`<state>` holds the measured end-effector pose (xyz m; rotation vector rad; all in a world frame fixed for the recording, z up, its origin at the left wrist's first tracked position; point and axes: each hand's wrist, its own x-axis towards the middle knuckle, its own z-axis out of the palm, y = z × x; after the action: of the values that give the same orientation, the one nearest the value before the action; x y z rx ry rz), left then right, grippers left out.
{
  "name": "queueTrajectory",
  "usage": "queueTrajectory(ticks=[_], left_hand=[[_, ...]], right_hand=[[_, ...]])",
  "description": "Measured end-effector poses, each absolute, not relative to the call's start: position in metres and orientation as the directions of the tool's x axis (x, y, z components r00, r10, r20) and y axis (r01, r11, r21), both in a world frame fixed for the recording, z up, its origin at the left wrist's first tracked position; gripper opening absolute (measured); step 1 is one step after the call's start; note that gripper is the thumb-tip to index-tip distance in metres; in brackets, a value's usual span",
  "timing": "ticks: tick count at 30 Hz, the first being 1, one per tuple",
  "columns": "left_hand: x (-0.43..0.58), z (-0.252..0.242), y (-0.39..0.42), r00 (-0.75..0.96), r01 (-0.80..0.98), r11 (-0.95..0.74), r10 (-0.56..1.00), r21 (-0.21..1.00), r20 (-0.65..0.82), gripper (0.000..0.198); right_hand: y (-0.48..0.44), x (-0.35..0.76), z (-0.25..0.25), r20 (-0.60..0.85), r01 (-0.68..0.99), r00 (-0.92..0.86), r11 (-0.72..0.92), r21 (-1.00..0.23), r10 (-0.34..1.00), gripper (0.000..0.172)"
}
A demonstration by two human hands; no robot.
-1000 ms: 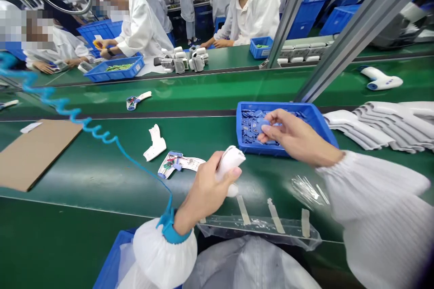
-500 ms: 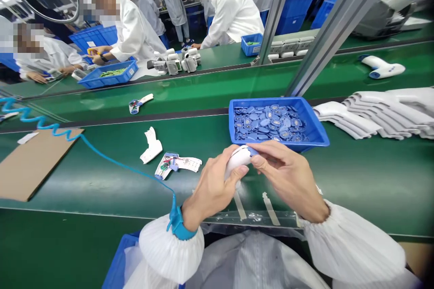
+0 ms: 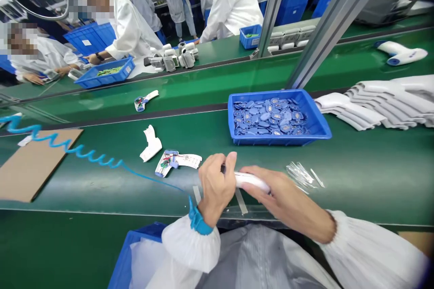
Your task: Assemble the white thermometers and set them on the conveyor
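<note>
Head view: both hands gripped a white casing (image 3: 254,181) above the surface (image 3: 101,182)

The casing was near the surface's front edge, in front of the person's body and below the bin (image 3: 233,139) in the view. The left hand (image 3: 217,186) had its fingers closed around the left end, thumb pointing up, so that much of that end was hidden. The right hand (image 3: 288,196) gripped the other end, its fingers and thumb closed along the sides; the pale middle showed between the two hands.

A blue strap (image 3: 199,222) circled the left wrist, with a coiled cord (image 3: 96,158) running off to the left. Left of the hands lay an open half (image 3: 176,161) with wires inside, and just beside it, a bare shell (image 3: 151,144). Farther left was a cardboard sheet (image 3: 44,164).

The bin held a heap of blue parts (image 3: 271,117). Right of it, a row of white shells (image 3: 389,103) lay overlapping. Thin strips (image 3: 303,176) were scattered near the right hand, and tape (image 3: 241,202) stuck to the surface just below the casing.

On the belt (image 3: 210,87) beyond lay another wired half (image 3: 145,100) at left and a white device (image 3: 403,53) at right. Across it, people in white coats (image 3: 233,4) were at work.
</note>
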<state>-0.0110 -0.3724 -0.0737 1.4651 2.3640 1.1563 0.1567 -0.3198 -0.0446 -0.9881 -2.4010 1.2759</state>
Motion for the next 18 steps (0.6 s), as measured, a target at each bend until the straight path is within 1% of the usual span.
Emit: queueTrajectory(ticks=[1, 3, 5, 6, 7, 8, 9, 10, 11, 12, 13, 14, 15, 16, 17, 18], left_hand=[[-0.009, -0.077, -0.37, -0.519, 0.718, 0.243, 0.812, 0.653, 0.267, 0.051], [-0.008, -0.078, -0.367, -0.491, 0.744, 0.231, 0.825, 0.627, 0.278, 0.053], [-0.009, -0.073, -0.369, -0.439, 0.751, 0.192, 0.86, 0.631, 0.261, 0.052], [-0.01, -0.069, -0.373, -0.411, 0.745, 0.163, 0.876, 0.647, 0.252, 0.05], [-0.011, -0.065, -0.377, -0.382, 0.734, 0.127, 0.89, 0.667, 0.25, 0.045], [-0.012, -0.063, -0.381, -0.353, 0.718, 0.081, 0.899, 0.691, 0.261, 0.039], [-0.013, -0.061, -0.385, -0.34, 0.697, 0.034, 0.895, 0.716, 0.288, 0.033], [-0.014, -0.062, -0.387, -0.361, 0.673, 0.006, 0.876, 0.74, 0.321, 0.032], [-0.013, -0.064, -0.387, -0.42, 0.644, 0.011, 0.841, 0.765, 0.341, 0.034], [-0.013, -0.067, -0.384, -0.5, 0.608, 0.049, 0.799, 0.792, 0.334, 0.04], [-0.012, -0.072, -0.379, -0.575, 0.572, 0.105, 0.759, 0.814, 0.306, 0.046], [-0.011, -0.076, -0.373, -0.63, 0.547, 0.16, 0.725, 0.822, 0.278, 0.05], [-0.01, -0.08, -0.365, -0.659, 0.541, 0.206, 0.706, 0.815, 0.259, 0.053], [-0.009, -0.084, -0.356, -0.66, 0.557, 0.232, 0.707, 0.797, 0.255, 0.054], [-0.008, -0.086, -0.348, -0.643, 0.585, 0.238, 0.718, 0.775, 0.265, 0.055], [-0.006, -0.088, -0.341, -0.622, 0.616, 0.236, 0.731, 0.752, 0.28, 0.055]], right_hand=[[-0.326, 0.155, -0.045, -0.081, 0.444, -0.758, 0.421, -0.791, 0.647, 0.029], [-0.337, 0.152, -0.047, -0.034, 0.432, -0.757, 0.46, -0.776, 0.653, 0.034], [-0.343, 0.153, -0.048, -0.031, 0.44, -0.727, 0.431, -0.788, 0.686, 0.036], [-0.343, 0.155, -0.048, -0.06, 0.446, -0.704, 0.375, -0.813, 0.708, 0.036], [-0.341, 0.157, -0.048, -0.129, 0.461, -0.666, 0.27, -0.846, 0.735, 0.039], [-0.338, 0.159, -0.048, -0.241, 0.477, -0.618, 0.113, -0.872, 0.748, 0.044], [-0.334, 0.161, -0.048, -0.378, 0.481, -0.574, -0.074, -0.873, 0.727, 0.049], [-0.33, 0.161, -0.048, -0.512, 0.475, -0.542, -0.26, -0.841, 0.666, 0.054], [-0.327, 0.161, -0.049, -0.617, 0.468, -0.533, -0.406, -0.785, 0.578, 0.058], [-0.325, 0.16, -0.051, -0.672, 0.467, -0.547, -0.484, -0.74, 0.5, 0.059], [-0.325, 0.158, -0.054, -0.67, 0.475, -0.576, -0.474, -0.741, 0.469, 0.057], [-0.326, 0.156, -0.057, -0.621, 0.492, -0.609, -0.379, -0.784, 0.493, 0.053], [-0.329, 0.154, -0.06, -0.537, 0.516, -0.639, -0.211, -0.83, 0.55, 0.048], [-0.333, 0.152, -0.064, -0.426, 0.542, -0.665, 0.004, -0.841, 0.614, 0.044], [-0.337, 0.151, -0.068, -0.303, 0.565, -0.687, 0.223, -0.794, 0.66, 0.04], [-0.341, 0.15, -0.072, -0.197, 0.586, -0.706, 0.405, -0.701, 0.68, 0.038]])
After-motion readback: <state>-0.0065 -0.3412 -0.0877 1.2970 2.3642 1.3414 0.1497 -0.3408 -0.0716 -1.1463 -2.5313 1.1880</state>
